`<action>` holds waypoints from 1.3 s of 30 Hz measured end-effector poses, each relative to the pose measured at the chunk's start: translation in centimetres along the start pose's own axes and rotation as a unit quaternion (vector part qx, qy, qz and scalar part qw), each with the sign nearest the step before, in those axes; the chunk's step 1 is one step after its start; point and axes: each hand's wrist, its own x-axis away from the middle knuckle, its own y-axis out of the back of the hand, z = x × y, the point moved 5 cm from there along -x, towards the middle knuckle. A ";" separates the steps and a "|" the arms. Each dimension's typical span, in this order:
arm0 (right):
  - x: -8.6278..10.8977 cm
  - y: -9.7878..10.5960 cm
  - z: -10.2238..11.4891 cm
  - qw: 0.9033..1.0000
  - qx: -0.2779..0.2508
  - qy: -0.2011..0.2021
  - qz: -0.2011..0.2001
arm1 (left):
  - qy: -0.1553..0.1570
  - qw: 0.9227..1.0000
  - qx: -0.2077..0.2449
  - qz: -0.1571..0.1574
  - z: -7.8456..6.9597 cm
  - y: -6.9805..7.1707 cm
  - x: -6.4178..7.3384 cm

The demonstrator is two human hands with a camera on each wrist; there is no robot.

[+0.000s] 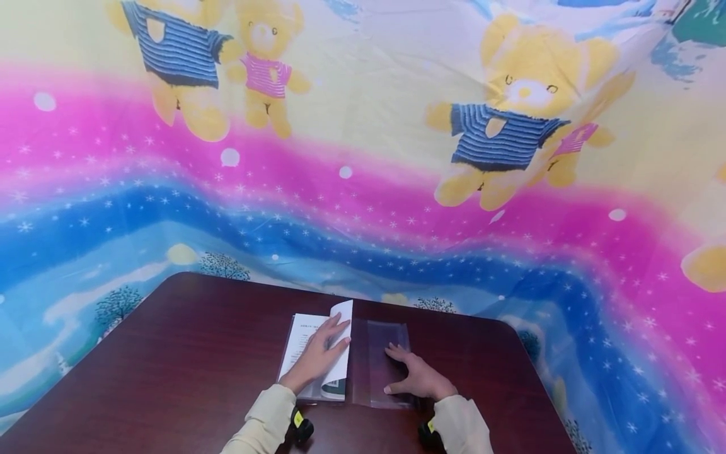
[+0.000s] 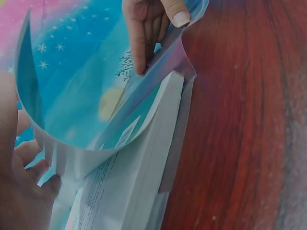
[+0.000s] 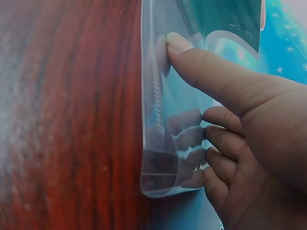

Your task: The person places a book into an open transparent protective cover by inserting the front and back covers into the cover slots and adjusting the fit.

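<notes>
A book (image 1: 300,337) with printed text on its white page lies inside a clear plastic book cover (image 1: 388,378) on the table. Its loose cover (image 1: 343,312), white inside and green outside, stands up in a curve. My left hand (image 1: 317,356) rests against the white side of that cover, fingers extended. On the right, my right hand (image 1: 422,375) touches the transparent flap with spread fingers and thumb. The right wrist view shows its thumb (image 3: 206,64) over the plastic sleeve (image 3: 165,158), with the fingertips against the surface. In the left wrist view the book's spine or page edge (image 2: 153,153) faces me.
The dark reddish-brown table (image 1: 187,353) extends around the book on both sides. A printed cloth (image 1: 351,208) with bears and snowflakes hangs behind the table's far edge. Black straps with yellow tags (image 1: 299,417) sit on both wrists.
</notes>
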 end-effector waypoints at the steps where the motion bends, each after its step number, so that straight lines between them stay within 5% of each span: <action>1: 0.0 0.0 0.0 1.000 -0.001 0.000 0.001 | 0.000 1.000 -0.002 0.003 0.0 0.0 0.0; 26: 0.2 -0.2 -0.3 1.000 -0.022 -0.003 0.005 | -0.040 0.994 -0.047 0.088 -0.3 -0.3 0.3; 31: 0.3 -0.1 -0.2 1.000 -0.021 -0.007 0.004 | -0.033 0.990 -0.080 0.110 -0.3 -0.6 0.0; 39: 0.1 0.0 -0.2 1.000 -0.021 -0.004 0.005 | -0.069 0.977 -0.143 0.144 -1.1 -1.1 -0.2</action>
